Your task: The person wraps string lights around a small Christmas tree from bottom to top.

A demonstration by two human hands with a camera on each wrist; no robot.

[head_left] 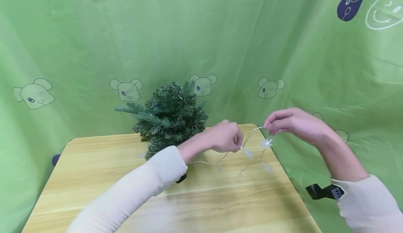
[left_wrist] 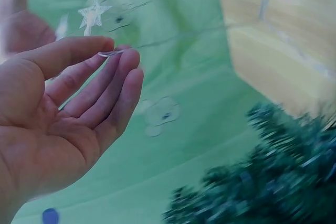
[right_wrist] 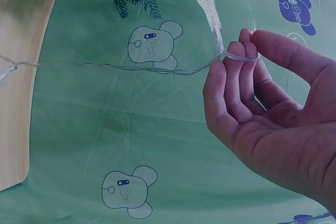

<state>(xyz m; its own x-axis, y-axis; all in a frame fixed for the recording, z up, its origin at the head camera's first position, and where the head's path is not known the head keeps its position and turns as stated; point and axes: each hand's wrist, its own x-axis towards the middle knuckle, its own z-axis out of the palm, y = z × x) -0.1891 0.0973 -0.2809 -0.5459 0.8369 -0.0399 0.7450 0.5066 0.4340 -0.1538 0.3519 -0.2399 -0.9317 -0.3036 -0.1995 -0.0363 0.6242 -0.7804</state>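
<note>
I'm watching both of the person's hands work on one star string (right_wrist: 131,68), a thin clear wire with pale stars along it. The left hand (head_left: 225,136) pinches the wire between thumb and fingertips, just to the right of the tree (head_left: 171,112). The right hand (head_left: 294,122) pinches another stretch of the same wire farther right and a little higher, its thumb meeting the curled fingers. I take it that two thin grips, well apart, let the person sort the wire without crushing the stars; one star (head_left: 267,143) hangs free just under the right hand's fingertips.

Slack loops dip between and below the hands, over the right part of the table (head_left: 110,163), and I judge holding them up off the wood keeps the stars from snagging. Another length runs left of the left hand, low by the tree; I can't tell whether it goes round the branches, because the left sleeve (head_left: 126,187) covers that part.

The tree stands towards the back of the table, near the green cloth (head_left: 226,33), its foot hidden from me. Neither hand touches it, and that spot probably leaves the arms room in front
</note>
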